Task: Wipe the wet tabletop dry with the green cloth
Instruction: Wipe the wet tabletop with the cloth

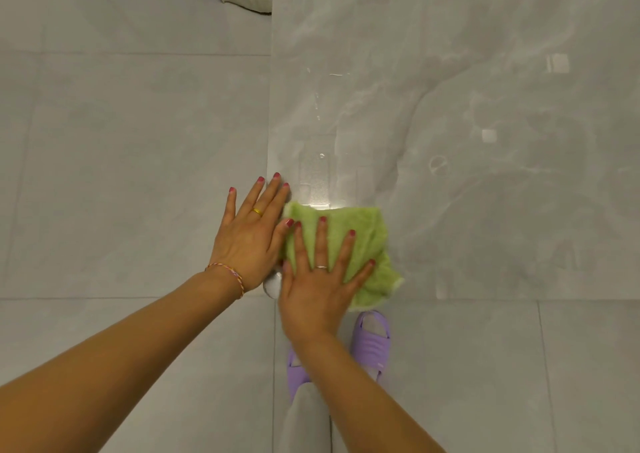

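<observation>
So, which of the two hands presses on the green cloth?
The right hand, fingers spread flat on the green cloth; the left hand lies beside it.

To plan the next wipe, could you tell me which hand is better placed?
Right: the right hand lies flat on the green cloth, just below the water streaks; the left hand rests at the tabletop edge.

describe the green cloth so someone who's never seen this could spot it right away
Start at the glossy marbled tabletop filling the right side of the view, and go to its near left corner. There the green cloth lies crumpled under the spread fingers of the right hand. It is the only bright lime, fuzzy thing on that pale grey surface.
</observation>
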